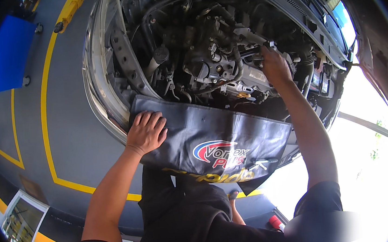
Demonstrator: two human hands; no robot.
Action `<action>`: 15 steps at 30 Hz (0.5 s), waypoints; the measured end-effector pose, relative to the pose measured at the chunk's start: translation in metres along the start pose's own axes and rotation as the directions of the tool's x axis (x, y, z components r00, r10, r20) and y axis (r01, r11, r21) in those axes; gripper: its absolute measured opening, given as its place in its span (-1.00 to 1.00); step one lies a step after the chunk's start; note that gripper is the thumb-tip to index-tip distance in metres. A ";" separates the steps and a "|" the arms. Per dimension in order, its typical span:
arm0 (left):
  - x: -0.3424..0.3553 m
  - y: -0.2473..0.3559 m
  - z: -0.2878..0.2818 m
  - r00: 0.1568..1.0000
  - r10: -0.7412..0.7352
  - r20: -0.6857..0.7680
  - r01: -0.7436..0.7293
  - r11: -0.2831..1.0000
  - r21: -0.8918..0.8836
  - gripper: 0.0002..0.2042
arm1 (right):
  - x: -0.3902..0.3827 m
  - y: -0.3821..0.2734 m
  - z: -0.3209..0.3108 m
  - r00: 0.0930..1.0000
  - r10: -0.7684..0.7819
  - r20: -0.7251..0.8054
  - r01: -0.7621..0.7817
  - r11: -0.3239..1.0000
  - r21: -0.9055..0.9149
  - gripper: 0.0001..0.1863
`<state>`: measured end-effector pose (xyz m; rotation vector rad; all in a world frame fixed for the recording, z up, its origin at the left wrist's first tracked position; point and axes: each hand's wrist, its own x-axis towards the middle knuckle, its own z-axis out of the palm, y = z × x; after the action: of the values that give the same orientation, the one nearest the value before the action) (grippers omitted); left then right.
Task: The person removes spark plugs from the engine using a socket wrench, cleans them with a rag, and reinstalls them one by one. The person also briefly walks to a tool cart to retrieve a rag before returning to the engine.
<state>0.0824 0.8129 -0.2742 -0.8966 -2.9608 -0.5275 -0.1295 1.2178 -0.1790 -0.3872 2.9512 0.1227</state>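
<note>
My left hand (147, 131) lies flat, fingers stretched, on a black fender cover (176, 132) draped over the front edge of a car's engine bay. The cover bears a coloured logo. My right hand (276, 65) reaches into the bay over the engine (219, 67). Its fingers are curled at a dark bar or hose beside the engine's top; what they hold is hidden in shadow. Close to that hand, a ribbed hose (238, 60) curves over the engine. Below it sits a yellow oil dipstick handle or cap (244, 95).
A small silver tool (264, 162) lies on the cover's right part. The raised hood (384, 56) hangs at the right. Yellow lines (46, 112) mark the grey floor, with a blue panel (3, 55) on wheels far left. A red cylinder (276, 222) stands low, near my body.
</note>
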 end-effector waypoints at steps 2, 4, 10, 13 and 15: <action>-0.001 0.000 0.001 1.000 -0.007 0.002 0.007 1.000 -0.005 -0.67 | -0.005 0.002 0.003 0.999 -0.049 -0.013 0.050 0.998 0.025 -0.68; -0.001 0.000 0.002 1.000 -0.010 -0.002 0.010 1.000 -0.012 -0.67 | -0.008 -0.002 0.005 0.999 -0.042 -0.007 0.042 0.999 0.033 -0.69; 0.000 -0.001 0.003 1.000 -0.005 -0.018 0.005 1.000 -0.023 -0.67 | 0.000 -0.015 -0.009 0.990 0.117 0.075 -0.117 0.993 -0.005 -0.73; -0.001 -0.001 0.003 1.000 -0.004 -0.022 0.004 1.000 -0.021 -0.67 | -0.009 -0.013 -0.038 0.997 0.059 -0.043 -0.057 0.997 0.050 -0.77; -0.001 -0.001 0.003 1.000 -0.013 -0.008 0.013 0.999 -0.033 -0.67 | -0.023 -0.007 -0.063 0.990 0.047 -0.136 -0.032 0.993 0.111 -0.80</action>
<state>0.0832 0.8130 -0.2774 -0.8762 -2.9610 -0.5800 -0.1153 1.2102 -0.1138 -0.3350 3.0856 -0.0631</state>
